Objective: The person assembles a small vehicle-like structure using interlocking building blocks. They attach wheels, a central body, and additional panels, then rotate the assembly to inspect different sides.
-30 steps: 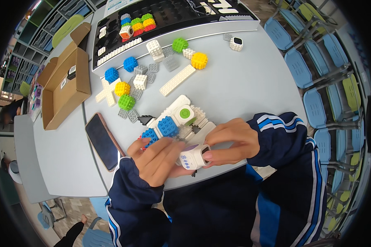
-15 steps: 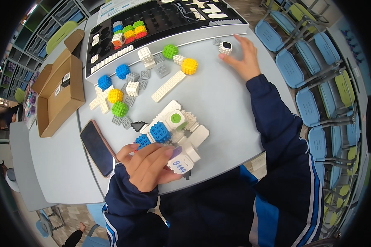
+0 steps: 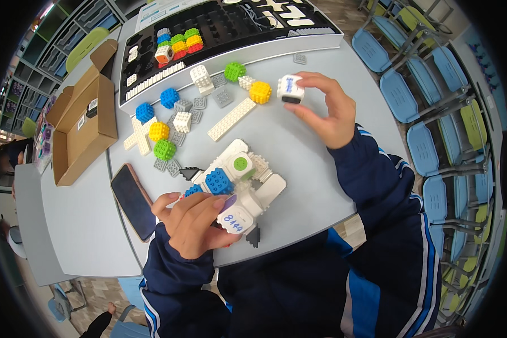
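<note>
Between the thumb and fingers of my right hand is a white cube block with a black face turned down and blue handwriting on one side. It is lifted above the table, right of a yellow block. My left hand is closed on the near end of a built block model, at a white block with blue handwriting. The model joins white pieces, blue cubes, a block with a green round spot and dark pointed pieces. My left fingers hide part of it.
A long white studded beam and several coloured blocks and grey plates lie beyond the model. A kit tray spans the table's far side. At the left are a phone and an open cardboard box.
My right hand has taken hold of the white cube block, raised it and brought it left and nearer, turning it. A grey plate stays behind. The model's near end has tilted slightly left.
</note>
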`<action>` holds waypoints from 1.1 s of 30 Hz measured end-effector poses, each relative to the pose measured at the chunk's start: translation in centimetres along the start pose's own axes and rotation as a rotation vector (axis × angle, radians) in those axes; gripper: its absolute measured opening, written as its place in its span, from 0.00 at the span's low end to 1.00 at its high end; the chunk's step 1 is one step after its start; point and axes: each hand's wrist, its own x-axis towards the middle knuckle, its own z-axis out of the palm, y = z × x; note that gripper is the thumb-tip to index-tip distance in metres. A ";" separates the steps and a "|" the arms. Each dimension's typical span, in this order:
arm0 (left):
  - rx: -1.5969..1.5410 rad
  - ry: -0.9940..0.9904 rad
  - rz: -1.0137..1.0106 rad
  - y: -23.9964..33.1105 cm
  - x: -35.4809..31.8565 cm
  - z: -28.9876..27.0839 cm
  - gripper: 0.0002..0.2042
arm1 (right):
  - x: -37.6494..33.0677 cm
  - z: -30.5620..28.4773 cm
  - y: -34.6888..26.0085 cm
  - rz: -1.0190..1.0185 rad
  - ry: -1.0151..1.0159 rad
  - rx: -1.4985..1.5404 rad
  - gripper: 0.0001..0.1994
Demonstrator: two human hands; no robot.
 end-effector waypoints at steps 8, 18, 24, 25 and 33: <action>-0.026 -0.037 -0.042 -0.3 0.0 -0.2 0.26 | -0.1 0.0 -3.5 -0.172 -0.092 -0.004 0.23; -0.334 0.098 -0.159 -0.6 -0.1 0.7 0.27 | -0.4 -1.1 -4.8 0.087 -0.173 0.183 0.28; -0.867 0.599 -0.740 -0.3 1.8 -2.9 0.31 | -0.3 -0.8 -4.5 0.070 -0.113 0.226 0.26; -0.863 0.576 -0.692 -1.3 2.3 -4.8 0.28 | -0.4 -0.9 -4.7 0.074 -0.113 0.237 0.26; -0.335 0.170 -0.696 -16.0 11.0 -5.8 0.16 | -0.4 -0.8 -5.6 0.041 -0.145 0.251 0.25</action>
